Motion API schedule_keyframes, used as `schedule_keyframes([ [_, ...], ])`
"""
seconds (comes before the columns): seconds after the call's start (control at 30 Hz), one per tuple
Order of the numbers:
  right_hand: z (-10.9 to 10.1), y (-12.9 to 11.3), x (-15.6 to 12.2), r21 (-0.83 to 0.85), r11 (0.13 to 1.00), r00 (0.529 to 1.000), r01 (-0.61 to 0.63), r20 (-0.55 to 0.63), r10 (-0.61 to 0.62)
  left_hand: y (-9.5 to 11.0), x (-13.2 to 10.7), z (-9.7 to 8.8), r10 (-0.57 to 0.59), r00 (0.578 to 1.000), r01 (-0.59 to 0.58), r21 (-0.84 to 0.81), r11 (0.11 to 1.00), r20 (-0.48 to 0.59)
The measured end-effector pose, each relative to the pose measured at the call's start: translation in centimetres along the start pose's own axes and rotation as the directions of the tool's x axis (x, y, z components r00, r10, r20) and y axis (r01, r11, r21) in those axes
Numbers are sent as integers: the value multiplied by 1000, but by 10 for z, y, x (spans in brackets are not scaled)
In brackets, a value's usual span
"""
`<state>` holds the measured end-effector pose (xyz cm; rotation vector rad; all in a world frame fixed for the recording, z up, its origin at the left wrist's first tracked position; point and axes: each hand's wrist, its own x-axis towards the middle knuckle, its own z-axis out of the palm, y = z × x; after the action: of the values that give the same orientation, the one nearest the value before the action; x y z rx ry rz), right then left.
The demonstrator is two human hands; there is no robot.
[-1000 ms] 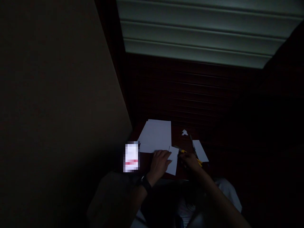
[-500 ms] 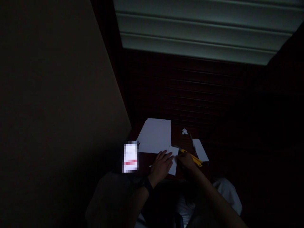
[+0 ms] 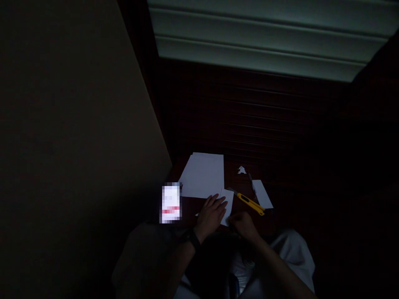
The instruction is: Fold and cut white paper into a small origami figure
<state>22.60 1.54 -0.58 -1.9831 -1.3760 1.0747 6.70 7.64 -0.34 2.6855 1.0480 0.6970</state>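
Observation:
A small piece of white paper (image 3: 228, 203) lies on the dark table in front of me. My left hand (image 3: 212, 212) rests flat on it, fingers stretched out and slightly apart. At the paper's lower right edge is my right hand (image 3: 245, 224), its fingers curled and close together. Whether anything is pinched in those fingers is too dark to make out. Just beyond the right hand lies a yellow utility knife (image 3: 249, 202), its blade end pointing toward the top of the paper.
Larger white sheets (image 3: 204, 176) lie stacked at the back left. A lit, pixelated screen (image 3: 171, 202) is at the left. Toward the back right are a small folded paper figure (image 3: 242, 170), a dark pen-like thing (image 3: 252, 182) and a white paper strip (image 3: 262, 194).
My right hand has slid down along the paper's right edge toward me, uncovering more of the utility knife. My left hand stays flat on the paper. The view has shifted slightly.

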Motion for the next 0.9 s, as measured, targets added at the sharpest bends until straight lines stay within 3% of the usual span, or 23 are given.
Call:
schedule_keyframes([
  [0.43, 4, -4, -15, -141, 988, 997, 61, -27, -66, 1, -1, 0, -37, 999, 37, 8, 999, 7],
  [0.73, -1, -3, -18, -92, 996, 987, 18, 162, -3, 1, -3, 1, -122, 991, 123, 1, 992, -57],
  [0.77, -6, -3, -18, -91, 995, 992, 50, 117, -39, 1, -3, 0, -136, 988, 136, -2, 991, -72],
  [0.83, -22, -1, -15, -148, 977, 981, 151, -98, -167, 1, -3, -2, -162, 982, 161, -10, 987, -98],
  [0.9, -42, 2, -10, -336, 932, 909, 138, -331, -255, 1, -2, -4, -187, 976, 186, -19, 982, -115],
])
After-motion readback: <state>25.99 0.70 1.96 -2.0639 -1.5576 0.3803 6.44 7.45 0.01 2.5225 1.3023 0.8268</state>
